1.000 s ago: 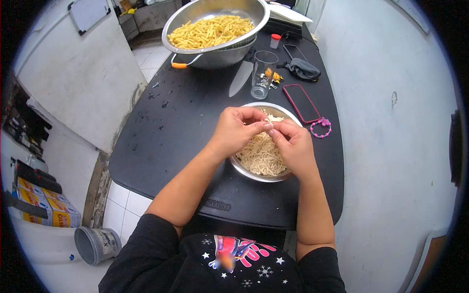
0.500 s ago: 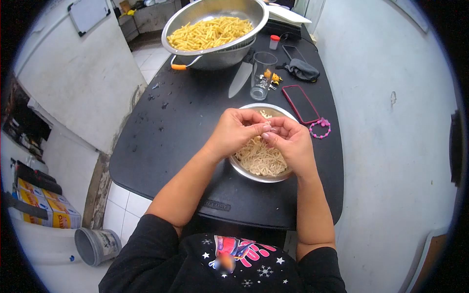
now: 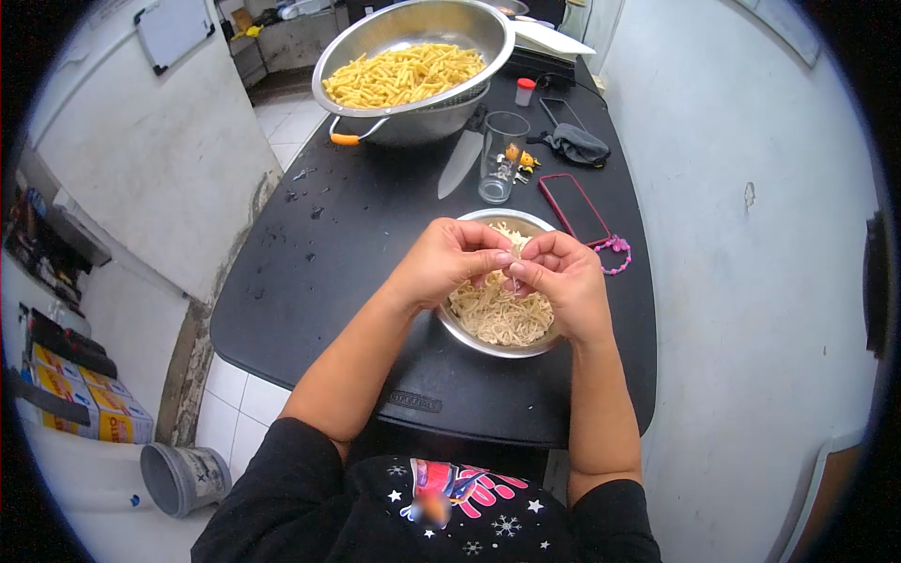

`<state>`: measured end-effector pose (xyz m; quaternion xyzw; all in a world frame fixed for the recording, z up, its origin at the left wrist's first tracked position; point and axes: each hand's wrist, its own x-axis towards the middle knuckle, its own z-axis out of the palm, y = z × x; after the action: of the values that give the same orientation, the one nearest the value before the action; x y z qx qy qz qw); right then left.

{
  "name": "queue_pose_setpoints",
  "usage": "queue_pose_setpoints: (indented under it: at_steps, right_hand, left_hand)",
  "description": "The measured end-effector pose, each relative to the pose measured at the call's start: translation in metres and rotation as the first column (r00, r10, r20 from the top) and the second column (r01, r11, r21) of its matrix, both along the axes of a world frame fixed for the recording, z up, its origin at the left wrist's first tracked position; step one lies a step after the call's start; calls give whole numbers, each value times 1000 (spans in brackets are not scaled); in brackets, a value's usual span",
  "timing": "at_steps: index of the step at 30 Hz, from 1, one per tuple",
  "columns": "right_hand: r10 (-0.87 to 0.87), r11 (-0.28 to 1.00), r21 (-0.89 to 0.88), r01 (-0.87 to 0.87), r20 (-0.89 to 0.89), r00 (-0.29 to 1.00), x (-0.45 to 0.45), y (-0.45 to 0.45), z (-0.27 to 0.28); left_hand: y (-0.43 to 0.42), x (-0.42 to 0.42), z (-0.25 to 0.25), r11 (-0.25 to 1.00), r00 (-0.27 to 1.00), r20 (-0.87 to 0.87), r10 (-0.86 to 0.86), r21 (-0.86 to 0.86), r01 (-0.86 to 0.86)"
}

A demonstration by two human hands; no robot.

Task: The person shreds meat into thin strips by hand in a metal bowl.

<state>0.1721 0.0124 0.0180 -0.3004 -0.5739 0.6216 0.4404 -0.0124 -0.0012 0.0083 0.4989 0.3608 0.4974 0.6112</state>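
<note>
A round metal bowl [image 3: 453, 327] stands on the black table, with pale shredded strands [image 3: 502, 317] inside. Over its upper part, my left hand [image 3: 455, 261] pinches a small pale shred between thumb and fingers. My right hand [image 3: 561, 280] meets it from the other side, its thumb and fingertips closed on the same pale shred. Both hands hide part of the bowl and its contents.
Beyond the bowl stand a clear glass [image 3: 503, 158], a knife [image 3: 460, 165] and a colander of yellow pieces [image 3: 405, 75]. On the right lie a red-edged phone [image 3: 575, 208], a beaded loop [image 3: 617, 255] and a grey pouch [image 3: 575, 144]. A bucket [image 3: 185, 479] is lower left.
My fingertips have shifted slightly apart and a bit lower around the pale shred. The view has tilted a little, so the bowl and table items appear lower.
</note>
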Motion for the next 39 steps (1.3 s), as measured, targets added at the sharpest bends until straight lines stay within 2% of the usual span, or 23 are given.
queue_pose_setpoints:
  at_steps: [6,9,12,15,19,22,25,27,31,33,39]
  right_hand:
    - [-90,995,57,86,78,993,-1,-2,0]
    - [-241,944,263,200,134,961,-3,0,-7]
    - [-322,891,388,236,173,931,-2,2,-8]
    - [-362,878,409,248,228,904,-3,-2,-5]
    - [-391,859,446,251,255,885,-4,-4,-3]
    - [-395,853,463,242,267,879,-3,-5,-2]
    - [-397,846,483,226,287,872,-2,-5,0]
    - [-399,830,521,200,304,865,-1,-3,-2]
    - [-516,689,709,151,334,789,-4,-11,5]
    - [-571,613,781,119,334,750,-5,-10,3]
    - [-609,585,805,102,352,711,-7,-12,2]
  left_hand:
    - [2,2,-4,997,996,-67,66,43,-63]
    - [1,6,-5,993,990,-90,112,40,-109]
    - [-2,12,-2,987,984,-90,154,63,-149]
    - [-3,18,-4,965,959,-147,241,145,-220]
    - [-4,21,-7,927,911,-252,328,273,-258]
    - [-4,21,-8,945,934,-229,275,242,-219]
    - [-5,20,-3,977,961,-193,198,115,-178]
    - [-4,20,-5,973,957,-203,207,141,-181]
    - [-5,21,-5,945,910,-306,280,257,-204]
    - [-5,22,-7,943,907,-310,285,258,-209]
    - [-3,21,-10,949,897,-347,274,248,-194]
